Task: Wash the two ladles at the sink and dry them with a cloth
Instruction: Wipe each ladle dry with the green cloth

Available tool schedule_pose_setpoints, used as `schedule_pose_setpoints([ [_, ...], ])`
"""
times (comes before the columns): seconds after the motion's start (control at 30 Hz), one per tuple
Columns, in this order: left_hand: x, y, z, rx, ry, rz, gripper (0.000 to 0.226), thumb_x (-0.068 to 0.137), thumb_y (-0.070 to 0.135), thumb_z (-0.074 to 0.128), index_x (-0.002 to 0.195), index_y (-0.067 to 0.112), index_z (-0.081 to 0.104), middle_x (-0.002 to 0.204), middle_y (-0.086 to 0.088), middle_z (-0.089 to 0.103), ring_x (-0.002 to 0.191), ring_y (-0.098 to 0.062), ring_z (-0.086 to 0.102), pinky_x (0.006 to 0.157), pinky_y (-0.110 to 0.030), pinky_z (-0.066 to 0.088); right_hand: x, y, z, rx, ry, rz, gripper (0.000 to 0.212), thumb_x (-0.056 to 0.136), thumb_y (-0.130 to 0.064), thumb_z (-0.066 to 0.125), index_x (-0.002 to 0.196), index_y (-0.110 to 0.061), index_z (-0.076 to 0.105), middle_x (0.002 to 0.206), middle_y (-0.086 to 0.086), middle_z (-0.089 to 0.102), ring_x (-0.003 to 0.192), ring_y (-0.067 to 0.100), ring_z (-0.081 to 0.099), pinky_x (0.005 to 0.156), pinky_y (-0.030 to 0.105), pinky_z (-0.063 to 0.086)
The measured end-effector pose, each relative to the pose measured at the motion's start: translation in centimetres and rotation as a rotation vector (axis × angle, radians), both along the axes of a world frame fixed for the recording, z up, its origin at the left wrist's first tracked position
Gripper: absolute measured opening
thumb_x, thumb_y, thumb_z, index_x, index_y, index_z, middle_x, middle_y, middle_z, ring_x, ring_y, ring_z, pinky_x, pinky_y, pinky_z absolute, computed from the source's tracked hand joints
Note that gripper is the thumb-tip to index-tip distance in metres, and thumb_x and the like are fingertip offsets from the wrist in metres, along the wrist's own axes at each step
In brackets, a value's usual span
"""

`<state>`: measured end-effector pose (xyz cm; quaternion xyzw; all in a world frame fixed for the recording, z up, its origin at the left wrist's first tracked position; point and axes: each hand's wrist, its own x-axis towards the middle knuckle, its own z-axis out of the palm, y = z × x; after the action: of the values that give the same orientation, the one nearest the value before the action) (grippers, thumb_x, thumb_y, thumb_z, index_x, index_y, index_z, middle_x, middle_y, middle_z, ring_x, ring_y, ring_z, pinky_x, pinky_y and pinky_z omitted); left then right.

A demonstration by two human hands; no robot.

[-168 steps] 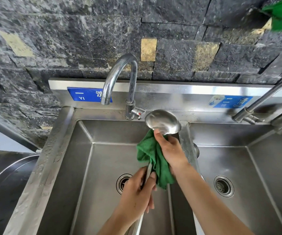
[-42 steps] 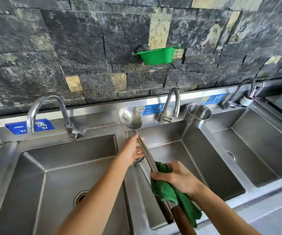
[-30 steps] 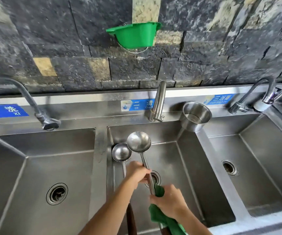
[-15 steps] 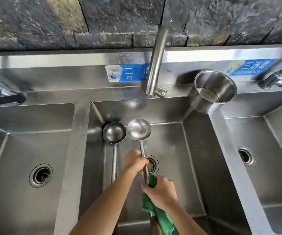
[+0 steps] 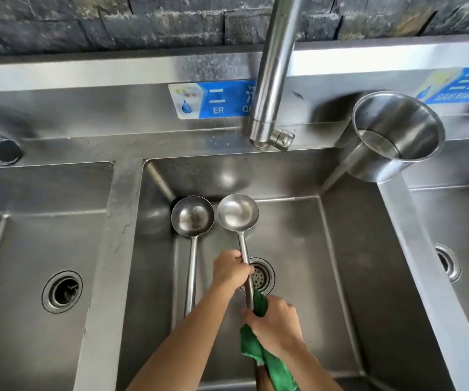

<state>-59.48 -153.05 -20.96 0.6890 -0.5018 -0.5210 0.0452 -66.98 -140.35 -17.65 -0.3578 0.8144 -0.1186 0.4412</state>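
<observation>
Two steel ladles lie side by side in the middle sink basin (image 5: 349, 249), bowls toward the back wall. The left ladle (image 5: 192, 215) rests free on the basin floor. My left hand (image 5: 230, 270) grips the shaft of the right ladle (image 5: 237, 211) just below its bowl. Lower down, my right hand (image 5: 277, 324) holds a green cloth (image 5: 258, 351) wrapped around the same ladle's handle. The end of that handle is hidden under the cloth and my arm.
A steel faucet (image 5: 273, 80) rises over the middle basin, whose drain (image 5: 260, 275) sits beside my left hand. A steel pot (image 5: 391, 136) tilts on the divider at the back right. Further basins flank left (image 5: 44, 249) and right (image 5: 459, 235).
I carried the ladle from the left basin over to the middle one and lowered it beside the other ladle. My right hand with the cloth slid from the bowl down to the handle.
</observation>
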Motion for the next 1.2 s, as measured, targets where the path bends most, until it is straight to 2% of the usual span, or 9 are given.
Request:
schedule_pose_setpoints([
  [0.13,-0.1,-0.1,-0.8,-0.015,-0.007,0.000,0.018,0.066,0.012,0.081,0.079,0.007,0.071,0.075,-0.002,0.073,0.079,-0.023,0.070,0.073,-0.038,0.059,0.0,-0.3,-0.8,0.000,-0.012,-0.019,0.033,0.073,-0.050,0.066,0.063,-0.021,0.055,0.057,-0.005,0.060,0.058,0.012,0.061,0.049,0.023,0.044],
  [0.37,-0.4,-0.3,-1.8,-0.030,-0.008,0.006,0.013,0.068,0.010,0.080,0.074,0.007,0.069,0.070,-0.003,0.071,0.068,-0.021,0.066,0.057,-0.026,0.052,-0.3,-0.5,-1.9,0.002,-0.006,-0.023,0.032,0.076,-0.051,0.066,0.067,-0.022,0.058,0.058,-0.003,0.061,0.053,0.006,0.058,0.044,0.016,0.039],
  [0.6,-0.5,-0.4,-2.9,-0.045,-0.030,-0.010,0.018,0.067,0.009,0.080,0.072,0.001,0.064,0.064,-0.004,0.065,0.064,-0.023,0.062,0.060,-0.030,0.053,-0.4,-0.4,-3.3,0.029,-0.021,-0.024,0.028,0.077,-0.053,0.067,0.074,-0.026,0.059,0.068,-0.007,0.064,0.065,0.008,0.062,0.052,0.021,0.043],
  [0.7,-0.5,-0.1,-3.4,-0.049,-0.020,-0.016,0.021,0.066,0.009,0.080,0.068,0.001,0.061,0.056,0.001,0.058,0.056,-0.018,0.055,0.056,-0.028,0.050,-0.5,-0.1,-4.0,0.039,-0.042,-0.044,0.026,0.079,-0.052,0.069,0.077,-0.028,0.058,0.071,-0.007,0.064,0.065,0.007,0.062,0.052,0.018,0.043],
  [0.87,-0.4,0.2,-4.3,-0.064,-0.004,-0.036,0.023,0.068,0.014,0.081,0.065,0.007,0.059,0.053,0.006,0.056,0.053,-0.015,0.056,0.053,-0.027,0.050,-0.3,-0.1,-4.4,0.073,-0.063,-0.048,0.026,0.080,-0.053,0.070,0.082,-0.030,0.057,0.075,-0.007,0.064,0.065,0.007,0.061,0.049,0.014,0.040],
  [0.93,-0.3,0.1,-4.4,-0.076,-0.005,-0.061,0.018,0.071,0.017,0.078,0.071,0.007,0.063,0.058,0.004,0.060,0.060,-0.017,0.061,0.060,-0.031,0.054,-0.4,-0.1,-4.4,0.083,-0.076,-0.053,0.028,0.079,-0.055,0.070,0.082,-0.029,0.058,0.077,-0.006,0.064,0.067,0.007,0.061,0.050,0.016,0.042],
  [1.0,0.1,0.0,-4.2,-0.144,-0.047,-0.105,0.013,0.077,0.024,0.072,0.083,0.013,0.070,0.073,0.002,0.069,0.078,-0.019,0.066,0.074,-0.033,0.054,-0.7,0.1,-4.2,0.091,-0.108,-0.063,0.032,0.077,-0.060,0.069,0.083,-0.029,0.061,0.078,-0.006,0.065,0.069,0.006,0.061,0.051,0.015,0.042],
  [1.07,1.2,-0.1,-3.8,-0.216,-0.111,-0.089,0.025,0.085,0.030,0.065,0.105,0.016,0.071,0.094,0.000,0.073,0.094,-0.019,0.066,0.086,-0.030,0.049,-1.1,0.5,-3.9,0.113,-0.152,-0.091,0.038,0.070,-0.068,0.068,0.084,-0.033,0.064,0.078,-0.009,0.067,0.074,0.001,0.061,0.052,0.012,0.041],
  [1.2,4.7,-0.7,-3.2,-0.397,-0.435,-0.120,0.032,0.089,0.035,0.059,0.120,0.029,0.064,0.119,0.001,0.061,0.113,-0.023,0.054,0.096,-0.040,0.037,-2.7,1.6,-3.5,0.167,-0.198,-0.130,0.047,0.060,-0.075,0.070,0.085,-0.036,0.072,0.081,-0.012,0.074,0.085,0.004,0.067,0.066,0.019,0.048],
])
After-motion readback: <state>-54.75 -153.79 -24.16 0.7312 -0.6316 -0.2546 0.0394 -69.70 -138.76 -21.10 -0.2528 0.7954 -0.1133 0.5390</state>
